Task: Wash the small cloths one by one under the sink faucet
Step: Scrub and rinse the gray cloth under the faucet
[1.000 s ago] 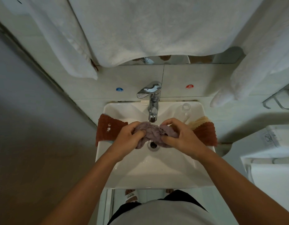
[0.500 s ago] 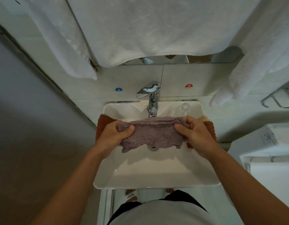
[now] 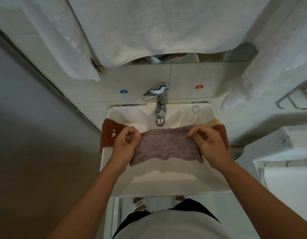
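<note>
Now the mauve cloth point(image 3: 166, 145), bunched up in both fists a second ago, is stretched flat over the sink point(image 3: 166, 185) below the faucet point(image 3: 160, 107); left hand point(image 3: 126, 144) and right hand point(image 3: 208, 144) each pinch an upper corner; probably checking or finishing this cloth.

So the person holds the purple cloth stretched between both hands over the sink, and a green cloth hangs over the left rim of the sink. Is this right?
Not quite. The head view shows that the cloth on the left rim is rust-brown, not green. The rest is right: the left hand and the right hand hold the purple cloth stretched over the sink.
</note>
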`<action>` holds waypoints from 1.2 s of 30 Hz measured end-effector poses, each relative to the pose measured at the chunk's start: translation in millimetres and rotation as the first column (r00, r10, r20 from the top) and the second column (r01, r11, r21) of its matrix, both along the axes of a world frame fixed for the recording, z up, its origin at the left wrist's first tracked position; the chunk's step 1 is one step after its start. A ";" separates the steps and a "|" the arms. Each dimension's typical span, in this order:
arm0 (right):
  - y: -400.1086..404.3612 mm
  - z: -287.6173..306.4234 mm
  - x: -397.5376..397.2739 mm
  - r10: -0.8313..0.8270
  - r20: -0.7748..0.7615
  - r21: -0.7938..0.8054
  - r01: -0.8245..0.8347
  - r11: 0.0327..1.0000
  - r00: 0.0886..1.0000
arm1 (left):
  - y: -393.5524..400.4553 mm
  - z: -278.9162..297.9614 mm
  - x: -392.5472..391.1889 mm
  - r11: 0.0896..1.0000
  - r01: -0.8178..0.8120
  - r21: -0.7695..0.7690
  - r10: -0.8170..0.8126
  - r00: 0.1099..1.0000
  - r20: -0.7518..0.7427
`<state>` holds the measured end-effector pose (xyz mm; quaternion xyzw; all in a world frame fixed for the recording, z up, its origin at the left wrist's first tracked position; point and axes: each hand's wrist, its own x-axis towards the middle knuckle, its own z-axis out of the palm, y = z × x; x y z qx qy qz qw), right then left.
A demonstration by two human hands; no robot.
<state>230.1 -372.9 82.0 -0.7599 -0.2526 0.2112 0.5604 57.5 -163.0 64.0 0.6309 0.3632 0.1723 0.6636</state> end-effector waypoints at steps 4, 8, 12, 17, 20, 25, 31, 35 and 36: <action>-7.7 -0.3 3.6 0.129 -0.172 -0.079 -0.144 0.986 0.977 | 3.5 14.6 -9.5 0.950 0.175 -0.261 -0.138 0.978 0.154; -16.3 0.0 8.6 0.265 -0.019 -0.213 -0.263 0.941 0.964 | 11.8 14.2 -19.0 0.957 0.265 -0.117 -0.254 0.962 0.105; -18.7 -7.7 14.4 0.336 0.290 -0.300 -0.248 0.921 0.896 | 18.1 7.0 -25.0 0.937 0.349 0.016 -0.347 0.935 -0.076; -24.1 -17.9 18.7 0.326 0.314 -0.306 -0.230 0.924 0.892 | 19.8 5.4 -27.9 0.898 0.417 -0.142 -0.428 0.902 -0.063; -32.1 -24.2 21.6 0.299 0.243 -0.306 -0.220 0.926 0.923 | 14.9 2.1 -26.0 0.877 0.468 -0.106 -0.474 0.880 -0.036; -60.4 -32.3 31.4 0.300 0.294 -0.333 -0.196 0.922 0.907 | -8.0 -12.2 -5.6 0.878 0.465 -0.115 -0.473 0.879 -0.058; -123.0 -42.1 66.1 0.254 0.370 -0.400 -0.093 0.912 0.894 | -61.0 -42.0 43.5 0.866 0.482 -0.131 -0.492 0.869 -0.056; -157.9 -46.1 96.8 0.178 0.382 -0.424 0.001 0.906 0.907 | -102.0 -52.7 82.0 0.885 0.464 -0.044 -0.465 0.885 -0.008; -162.7 -47.5 103.2 0.164 0.387 -0.420 0.015 0.907 0.907 | -108.8 -54.8 89.6 0.888 0.461 -0.015 -0.461 0.888 0.000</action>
